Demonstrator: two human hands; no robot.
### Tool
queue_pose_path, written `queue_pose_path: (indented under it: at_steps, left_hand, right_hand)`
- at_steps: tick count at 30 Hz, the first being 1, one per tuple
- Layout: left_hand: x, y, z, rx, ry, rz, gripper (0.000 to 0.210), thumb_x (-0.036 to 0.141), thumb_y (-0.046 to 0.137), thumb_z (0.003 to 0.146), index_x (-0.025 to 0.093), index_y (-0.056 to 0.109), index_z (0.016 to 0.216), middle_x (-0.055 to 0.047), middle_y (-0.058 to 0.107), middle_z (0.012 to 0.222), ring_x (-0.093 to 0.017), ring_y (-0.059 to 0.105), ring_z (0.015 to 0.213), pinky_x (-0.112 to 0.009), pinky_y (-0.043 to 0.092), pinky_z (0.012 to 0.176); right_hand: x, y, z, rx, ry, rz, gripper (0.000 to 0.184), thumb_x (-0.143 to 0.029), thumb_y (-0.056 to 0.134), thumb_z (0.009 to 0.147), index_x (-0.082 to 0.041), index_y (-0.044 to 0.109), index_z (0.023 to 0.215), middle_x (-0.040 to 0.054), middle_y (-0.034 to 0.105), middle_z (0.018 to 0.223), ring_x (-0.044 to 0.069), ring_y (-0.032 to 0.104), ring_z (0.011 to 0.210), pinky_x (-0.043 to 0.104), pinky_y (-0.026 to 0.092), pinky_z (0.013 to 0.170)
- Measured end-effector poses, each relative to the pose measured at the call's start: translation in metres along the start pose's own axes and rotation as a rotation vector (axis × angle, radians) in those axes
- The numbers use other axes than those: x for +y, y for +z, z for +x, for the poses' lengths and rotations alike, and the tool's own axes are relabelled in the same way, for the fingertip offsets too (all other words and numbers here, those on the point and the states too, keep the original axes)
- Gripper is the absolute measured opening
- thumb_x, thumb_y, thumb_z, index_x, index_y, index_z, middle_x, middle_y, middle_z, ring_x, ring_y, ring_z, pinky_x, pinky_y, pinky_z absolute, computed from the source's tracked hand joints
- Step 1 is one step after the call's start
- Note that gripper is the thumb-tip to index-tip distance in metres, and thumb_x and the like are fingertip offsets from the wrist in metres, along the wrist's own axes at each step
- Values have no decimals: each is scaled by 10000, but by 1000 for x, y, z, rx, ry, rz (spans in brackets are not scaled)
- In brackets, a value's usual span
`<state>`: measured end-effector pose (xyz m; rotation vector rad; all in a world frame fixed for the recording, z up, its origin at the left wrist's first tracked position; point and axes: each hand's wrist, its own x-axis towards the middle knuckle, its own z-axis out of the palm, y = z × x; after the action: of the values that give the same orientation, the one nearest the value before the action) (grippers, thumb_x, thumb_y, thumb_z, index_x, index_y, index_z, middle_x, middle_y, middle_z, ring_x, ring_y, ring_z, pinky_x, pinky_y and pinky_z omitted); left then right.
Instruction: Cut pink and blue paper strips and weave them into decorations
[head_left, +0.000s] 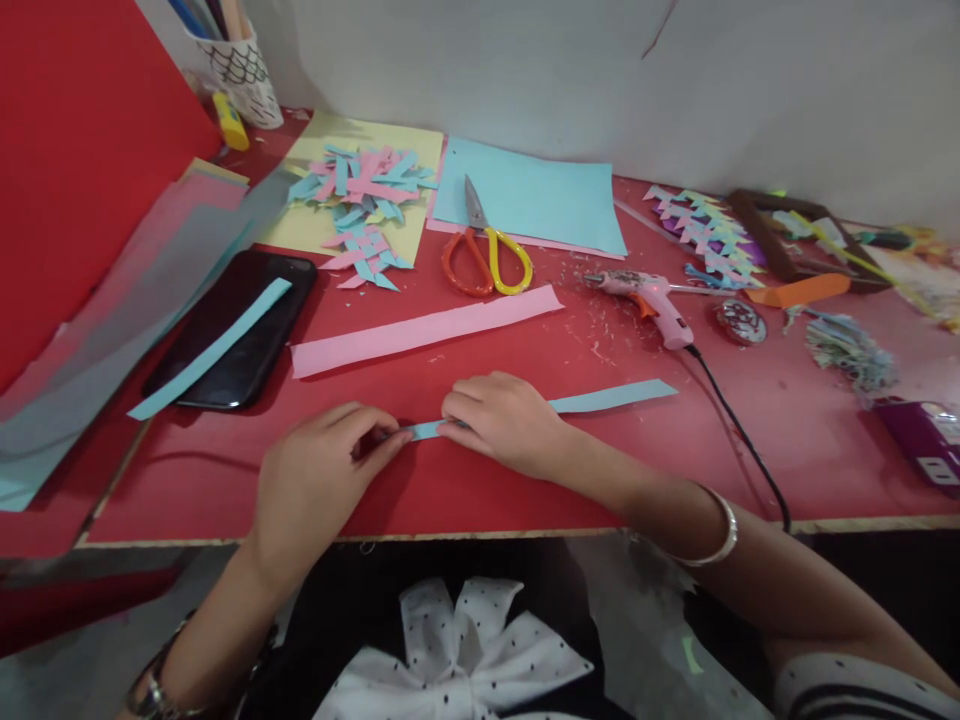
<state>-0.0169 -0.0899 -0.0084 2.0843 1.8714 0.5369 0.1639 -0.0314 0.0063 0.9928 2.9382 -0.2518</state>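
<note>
A light blue paper strip (615,397) lies across the red table in front of me, its free end reaching out to the right. My left hand (319,465) pinches its left end between thumb and fingers. Closed over the strip a little further right is my right hand (502,420), with a short blue stretch showing between both hands. Just beyond them rests a pink paper strip (427,332), touched by neither hand. Another blue strip (210,350) lies over a black phone (259,370) to the left.
Scissors (487,245) with red and yellow handles lie behind the pink strip. Folded paper pieces (367,190) are heaped on a yellow sheet (300,235). A pink glue gun (649,300) trails its black cord (739,430) to the right. Blue sheets (532,190) lie by the wall.
</note>
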Motion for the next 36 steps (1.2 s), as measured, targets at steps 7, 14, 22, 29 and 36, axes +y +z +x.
queue_pose_path:
  at_steps: [7, 14, 22, 29, 36]
  left_hand:
    - [1, -4, 0, -54, -16, -1, 290, 446, 412, 820, 220, 572, 733, -6, 627, 694, -154, 550, 612, -252, 353, 526]
    - [-2, -8, 2, -44, 25, -14, 278, 430, 388, 822, 219, 567, 789, -3, 603, 700, -138, 524, 578, -239, 356, 489]
    - [-1, -9, 1, -87, 29, 65, 206, 357, 418, 823, 224, 561, 886, -17, 607, 829, -160, 560, 669, -251, 381, 512]
    - [29, 4, 7, -15, 329, 232, 229, 192, 415, 820, 203, 575, 984, -65, 599, 953, -227, 542, 868, -351, 412, 729]
    - [36, 15, 14, -84, 297, 47, 214, 252, 369, 872, 184, 571, 856, -34, 608, 830, -170, 571, 767, -282, 423, 658]
  right_hand:
    - [1, 3, 1, 11, -5, -2, 241, -344, 441, 869, -154, 586, 841, 39, 590, 773, 145, 513, 699, 271, 241, 589]
    - [7, 1, -2, 28, -23, -4, 220, -328, 465, 854, -151, 585, 803, 44, 580, 766, 150, 499, 702, 267, 240, 587]
    - [32, 8, -29, 188, -65, 85, 251, -325, 427, 872, -153, 569, 757, 22, 546, 691, 132, 461, 657, 241, 247, 581]
    - [27, 11, -30, 184, -72, 40, 225, -288, 428, 874, -156, 579, 770, 27, 550, 687, 138, 460, 655, 260, 254, 586]
    - [-6, -30, -57, 237, -164, 579, 272, -359, 435, 865, -147, 573, 766, 24, 560, 712, 119, 497, 700, 253, 357, 656]
